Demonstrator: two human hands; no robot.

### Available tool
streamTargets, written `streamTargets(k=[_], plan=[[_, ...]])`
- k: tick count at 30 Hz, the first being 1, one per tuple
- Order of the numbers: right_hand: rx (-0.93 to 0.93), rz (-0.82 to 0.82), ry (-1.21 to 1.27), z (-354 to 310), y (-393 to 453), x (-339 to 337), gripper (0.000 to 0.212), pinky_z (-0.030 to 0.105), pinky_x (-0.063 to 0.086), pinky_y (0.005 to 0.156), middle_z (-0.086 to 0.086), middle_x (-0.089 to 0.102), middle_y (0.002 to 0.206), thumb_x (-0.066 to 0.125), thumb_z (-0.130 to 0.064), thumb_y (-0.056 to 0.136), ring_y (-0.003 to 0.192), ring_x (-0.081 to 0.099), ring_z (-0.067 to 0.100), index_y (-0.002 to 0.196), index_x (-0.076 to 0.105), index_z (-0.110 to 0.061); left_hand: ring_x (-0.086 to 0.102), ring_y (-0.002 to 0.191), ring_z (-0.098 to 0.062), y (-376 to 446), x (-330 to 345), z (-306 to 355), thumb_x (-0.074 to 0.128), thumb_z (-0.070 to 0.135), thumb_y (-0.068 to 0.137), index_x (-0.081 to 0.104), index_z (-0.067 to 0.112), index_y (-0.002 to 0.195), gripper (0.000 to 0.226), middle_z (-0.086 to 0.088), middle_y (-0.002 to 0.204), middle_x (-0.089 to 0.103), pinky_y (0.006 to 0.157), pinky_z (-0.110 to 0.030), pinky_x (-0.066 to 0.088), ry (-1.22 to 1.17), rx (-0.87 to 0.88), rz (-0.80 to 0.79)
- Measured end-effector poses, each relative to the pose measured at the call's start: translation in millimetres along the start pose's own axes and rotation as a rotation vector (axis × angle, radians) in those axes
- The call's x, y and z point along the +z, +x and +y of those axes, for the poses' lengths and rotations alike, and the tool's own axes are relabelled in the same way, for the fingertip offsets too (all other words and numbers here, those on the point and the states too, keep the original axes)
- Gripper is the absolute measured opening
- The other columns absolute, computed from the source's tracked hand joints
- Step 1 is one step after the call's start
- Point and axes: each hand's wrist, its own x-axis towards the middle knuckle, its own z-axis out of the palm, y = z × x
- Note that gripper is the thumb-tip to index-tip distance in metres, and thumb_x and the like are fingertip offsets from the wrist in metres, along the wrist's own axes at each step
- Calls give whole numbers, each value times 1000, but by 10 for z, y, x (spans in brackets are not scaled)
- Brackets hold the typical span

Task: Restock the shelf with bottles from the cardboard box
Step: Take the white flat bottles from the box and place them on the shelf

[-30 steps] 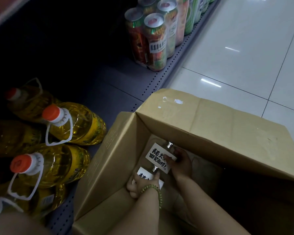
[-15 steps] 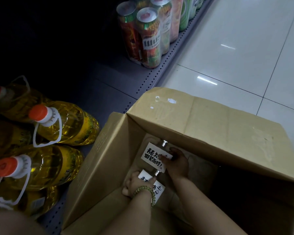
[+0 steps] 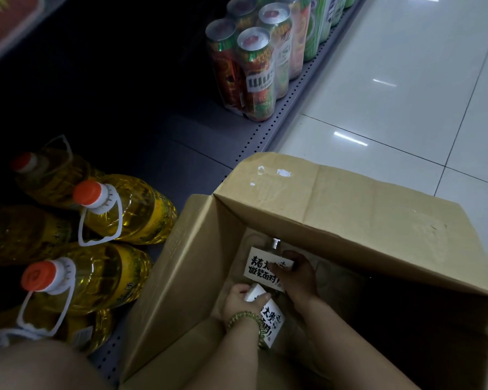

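Observation:
An open cardboard box [image 3: 335, 204] stands on the floor beside the low grey shelf [image 3: 181, 153]. Both of my hands reach down inside it. My right hand [image 3: 296, 280] grips a small clear bottle [image 3: 261, 266] with a white label in black lettering and a silver cap pointing away from me. My left hand [image 3: 241, 304], with a green bead bracelet on the wrist, holds a second bottle of the same kind [image 3: 271, 322], closer to me. The rest of the box's inside is dark.
Several large yellow oil jugs [image 3: 130, 212] with orange caps stand on the shelf at left. Shrink-wrapped packs of tall cans [image 3: 254, 68] occupy the shelf's far end, with bare shelf between them. White tiled floor [image 3: 406, 94] lies to the right. My knee [image 3: 40, 367] shows at bottom left.
Both hands stay in the box on their bottles. The left hand's bottle has come further up, showing more of its label. The camera has shifted slightly.

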Motion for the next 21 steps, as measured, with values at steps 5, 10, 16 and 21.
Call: streamTargets(k=[5,10,16,21], plan=[[-17,-27,-62,-4,-49,-15,26,17,54,56,6,73,90,79,-13,74,79,69,13,98,69,-8,56,83,-20,-24,-78,30,84,21,65,63,12,107,49,-9,110,67,70,-24,48,35,13,-8],[27,-33,55,-106,-167,-30,19,18,53,46,9,74,84,77,-9,75,63,70,9,93,70,-5,59,82,-20,-89,-169,98,85,16,63,61,15,93,39,-9,106,68,71,-24,49,28,10,-61],[111,-74,216,-383,-458,-124,16,23,54,48,11,76,81,76,-10,77,64,74,19,91,68,-6,66,91,-26,-311,-360,235,83,21,66,63,9,107,47,-11,105,70,83,-33,55,69,58,-114],[122,-2,173,-744,-949,-340,26,34,60,58,13,76,79,78,-21,76,66,74,22,90,66,-3,68,86,-25,-930,-671,405,81,19,68,67,9,105,40,-10,96,72,80,-35,57,69,115,-126]])
